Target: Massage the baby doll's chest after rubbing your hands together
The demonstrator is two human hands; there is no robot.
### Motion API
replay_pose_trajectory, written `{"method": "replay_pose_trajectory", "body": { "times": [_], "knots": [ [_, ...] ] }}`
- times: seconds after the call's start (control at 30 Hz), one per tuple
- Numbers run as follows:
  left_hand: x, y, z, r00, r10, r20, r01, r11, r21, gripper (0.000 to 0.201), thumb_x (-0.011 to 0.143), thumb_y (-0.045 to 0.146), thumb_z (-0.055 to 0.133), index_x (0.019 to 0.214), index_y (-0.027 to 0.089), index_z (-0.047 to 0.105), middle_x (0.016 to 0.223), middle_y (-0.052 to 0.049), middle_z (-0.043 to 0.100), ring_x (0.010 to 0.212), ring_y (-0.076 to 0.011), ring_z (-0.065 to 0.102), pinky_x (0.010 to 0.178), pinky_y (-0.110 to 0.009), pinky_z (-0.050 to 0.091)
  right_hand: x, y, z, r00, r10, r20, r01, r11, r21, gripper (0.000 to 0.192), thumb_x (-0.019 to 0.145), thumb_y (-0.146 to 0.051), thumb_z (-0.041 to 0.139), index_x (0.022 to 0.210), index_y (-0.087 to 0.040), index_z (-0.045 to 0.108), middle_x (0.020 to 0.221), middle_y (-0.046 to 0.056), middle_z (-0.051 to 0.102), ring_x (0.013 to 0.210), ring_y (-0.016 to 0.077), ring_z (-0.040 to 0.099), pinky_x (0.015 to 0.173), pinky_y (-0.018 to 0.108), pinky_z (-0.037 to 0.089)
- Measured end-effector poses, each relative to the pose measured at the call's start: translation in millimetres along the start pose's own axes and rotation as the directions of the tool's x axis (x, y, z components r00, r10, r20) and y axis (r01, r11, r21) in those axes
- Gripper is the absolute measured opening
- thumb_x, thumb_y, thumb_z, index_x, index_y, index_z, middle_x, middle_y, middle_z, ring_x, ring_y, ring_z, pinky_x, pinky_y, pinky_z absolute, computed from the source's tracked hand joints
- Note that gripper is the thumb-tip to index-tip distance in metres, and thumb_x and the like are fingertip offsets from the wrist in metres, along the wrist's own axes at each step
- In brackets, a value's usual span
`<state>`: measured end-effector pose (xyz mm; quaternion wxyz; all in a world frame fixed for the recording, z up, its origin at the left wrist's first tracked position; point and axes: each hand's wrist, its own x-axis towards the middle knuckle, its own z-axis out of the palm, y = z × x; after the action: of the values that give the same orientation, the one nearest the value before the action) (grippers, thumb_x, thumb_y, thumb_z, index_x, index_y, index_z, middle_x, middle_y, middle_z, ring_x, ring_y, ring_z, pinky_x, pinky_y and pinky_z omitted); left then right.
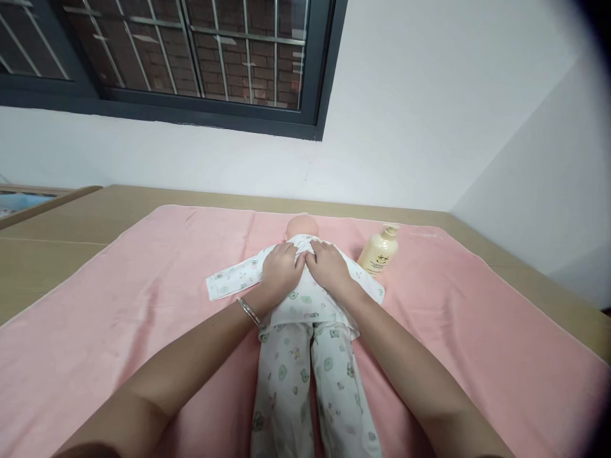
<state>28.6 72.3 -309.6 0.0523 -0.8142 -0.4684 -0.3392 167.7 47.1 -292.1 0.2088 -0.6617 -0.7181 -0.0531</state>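
Baby doll (pixel 305 331) lies face-up at the centre of the pink towel (pixel 477 331), head at 12 o'clock, legs running to 6, so the person standing at the foot end reaches straight up its body. It wears a white printed top (pixel 300 302) and matching trousers (pixel 305 381). Both hands sit on the chest, just below the head. Left hand (pixel 281 270) lies palm-down, fingers curled, pinching the top's front edge; right hand (pixel 329 267) does the same from the other side, and the knuckles meet at the midline, probably to keep the two front flaps together. Neither hand is spread wide; each grips cloth. Silver bangle (pixel 248 312) on the left wrist. One sleeve of the top lies flat out at 9 o'clock. Cream pump bottle (pixel 379 251) stands upright at 2 o'clock from the doll, near but apart, within easy reach. The towel pads the tan table (pixel 71 222). Dark barred window (pixel 191 57) far off at 11 o'clock.
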Motion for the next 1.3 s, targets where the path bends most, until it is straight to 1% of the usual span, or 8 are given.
{"method": "replay_pose_trajectory", "body": {
  "times": [0.13,0.33,0.43,0.6,0.73,0.87,1.03,1.3],
  "knots": [
    [4,-4,3.5,0.998,-0.022,0.060,0.023,1.000,-0.011,0.031,0.092,0.033,0.044,0.110,0.014,0.062,0.118,-0.012,0.064,0.113,-0.0273,0.056,0.100,-0.042,0.045,-11,-17,-11,1.000,0.007,0.007,-0.006,0.991,-0.137,0.034,0.097,-0.025,0.033,0.105,-0.009,0.062,0.105,0.015,0.066,0.103,0.0267,0.057,0.091,0.034,0.037],
    [6,-11,11.0,0.996,-0.034,0.077,0.042,0.993,-0.113,0.034,0.091,0.031,0.047,0.119,0.017,0.059,0.127,-0.010,0.060,0.120,-0.0259,0.052,0.106,-0.044,0.040,-20,-27,-13,0.999,-0.040,0.004,0.040,0.970,-0.239,0.037,0.097,-0.025,0.031,0.105,-0.007,0.062,0.105,0.018,0.066,0.100,0.0279,0.059,0.090,0.037,0.039],
    [4,-11,11.6,0.999,-0.031,0.026,0.034,0.989,-0.143,0.029,0.090,0.030,0.048,0.111,0.017,0.062,0.121,-0.009,0.063,0.115,-0.0255,0.055,0.104,-0.043,0.042,-15,-19,-9,1.000,-0.013,-0.005,0.012,0.987,-0.163,0.036,0.097,-0.027,0.032,0.106,-0.009,0.063,0.107,0.015,0.066,0.102,0.0268,0.058,0.092,0.036,0.038],
    [-2,-9,11.1,0.997,-0.013,-0.077,0.000,0.985,-0.170,0.017,0.088,0.026,0.052,0.097,0.018,0.063,0.108,-0.008,0.068,0.103,-0.0243,0.061,0.094,-0.040,0.048,-1,1,4,0.999,0.003,0.035,-0.004,1.000,0.031,0.047,0.096,-0.031,0.036,0.134,-0.007,0.048,0.137,0.015,0.051,0.129,0.0253,0.042,0.106,0.034,0.030],
    [-5,-7,9.9,0.993,-0.009,-0.115,-0.009,0.989,-0.151,0.018,0.089,0.026,0.051,0.097,0.018,0.064,0.109,-0.008,0.068,0.106,-0.0246,0.060,0.096,-0.039,0.046,3,9,9,0.999,-0.007,0.037,0.003,0.996,0.090,0.049,0.095,-0.033,0.036,0.138,-0.008,0.045,0.141,0.014,0.047,0.132,0.0238,0.039,0.109,0.034,0.025],
    [-3,-6,8.1,0.999,-0.035,-0.036,0.029,0.989,-0.144,0.027,0.090,0.026,0.048,0.110,0.016,0.062,0.117,-0.009,0.065,0.111,-0.0259,0.058,0.099,-0.042,0.045,1,2,2,1.000,-0.013,0.014,0.012,0.999,0.044,0.044,0.095,-0.031,0.036,0.129,-0.009,0.053,0.129,0.015,0.057,0.123,0.0245,0.047,0.104,0.033,0.031],
    [3,-10,11.3,0.998,-0.051,0.047,0.057,0.988,-0.146,0.035,0.089,0.027,0.047,0.121,0.016,0.058,0.126,-0.010,0.061,0.120,-0.0267,0.053,0.106,-0.044,0.040,-10,-18,-9,0.999,0.053,-0.005,-0.053,0.997,-0.063,0.030,0.092,-0.027,0.039,0.099,-0.013,0.064,0.100,0.012,0.067,0.098,0.0239,0.060,0.086,0.031,0.040],
    [4,-12,11.0,0.998,-0.046,0.032,0.051,0.980,-0.190,0.031,0.087,0.025,0.049,0.114,0.018,0.063,0.122,-0.007,0.064,0.115,-0.0242,0.055,0.105,-0.042,0.041,-14,-20,-8,0.997,0.075,-0.035,-0.078,0.994,-0.076,0.031,0.094,-0.029,0.037,0.097,-0.015,0.064,0.102,0.011,0.067,0.102,0.0235,0.059,0.085,0.030,0.040]
  ]
}}
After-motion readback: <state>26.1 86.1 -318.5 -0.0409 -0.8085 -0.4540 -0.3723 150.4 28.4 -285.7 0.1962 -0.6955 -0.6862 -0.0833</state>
